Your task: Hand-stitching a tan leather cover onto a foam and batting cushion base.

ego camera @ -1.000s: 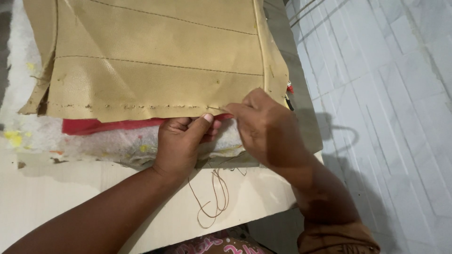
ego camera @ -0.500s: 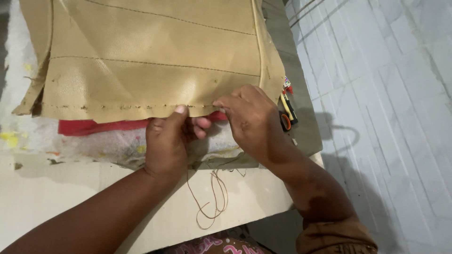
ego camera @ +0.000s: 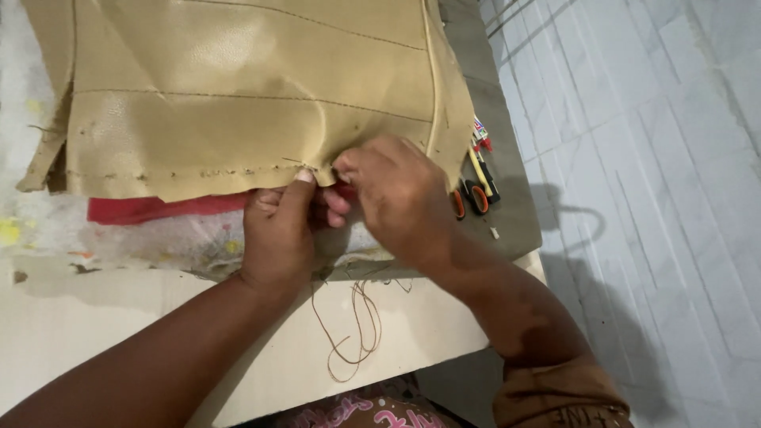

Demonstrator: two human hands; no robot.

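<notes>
Nearest item: patterned pink cloth (ego camera: 372,412) at the bottom edge, close against the person's body.

Brown thread (ego camera: 353,333): loose loops hanging over the pale table edge (ego camera: 119,325), running up under the hands; its upper end is hidden behind them.

Left hand (ego camera: 281,234): fingers curled, thumb tip pressed up against the lower hem of the tan leather piece (ego camera: 238,87); closed in a pinch on that hem.

Right hand (ego camera: 392,198): knuckles up, fingertips drawn together on the same hem, just beside the left thumb; closed on the leather edge. Whether a needle sits between the fingers cannot be told. The hand covers the hem to its right.

Tan leather piece: lies flat on the table top, just beyond the hands. Long axis runs left to right; lower hem faces the person. Stitch lines cross it roughly parallel to that hem, with a raised seam running top to bottom near its right edge. A row of small stitches follows the hem from the left toward the thumb.

Red fabric strip (ego camera: 158,208): under the leather, showing below the hem at left.

White paint-stained sheet (ego camera: 158,242): beneath both.

Scissors with orange handles (ego camera: 473,194): right of the leather, near the right hand, on the grey table surface (ego camera: 507,214).

White tiled floor (ego camera: 650,158): far right.
</notes>
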